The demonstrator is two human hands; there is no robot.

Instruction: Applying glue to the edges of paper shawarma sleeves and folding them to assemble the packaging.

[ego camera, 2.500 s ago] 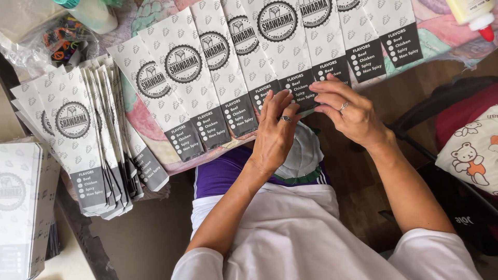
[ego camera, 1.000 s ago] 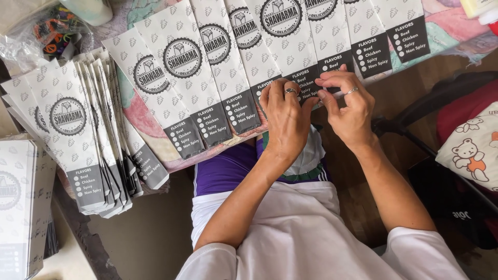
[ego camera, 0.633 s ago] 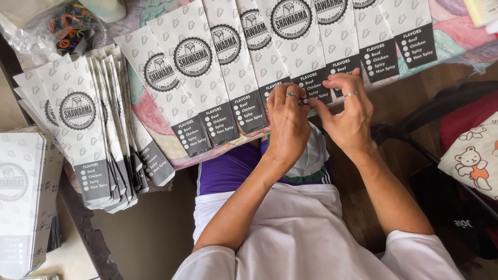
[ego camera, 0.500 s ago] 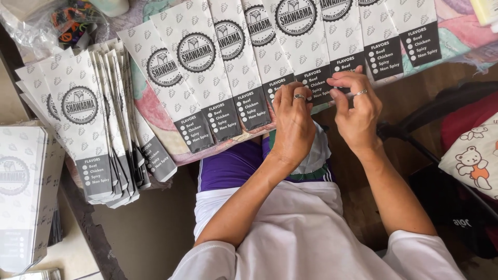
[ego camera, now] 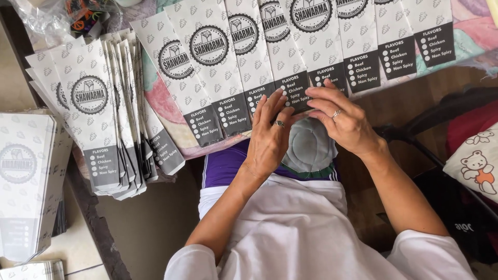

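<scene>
Left hand flat, fingers extended, pressing the dark bottom band of one paper sleeve at the table's near edge; right hand loosely curled, fingertips on the same band, pinching nothing that I can see. The sleeve sits mid-row in a fanned, overlapping line of identical white printed sleeves on a patterned cloth. Judgement: thin paper, light, floppy, creases easily, slides on its neighbours; best taken at the bottom band, thumb under. Stacked sleeves lie to the left
</scene>
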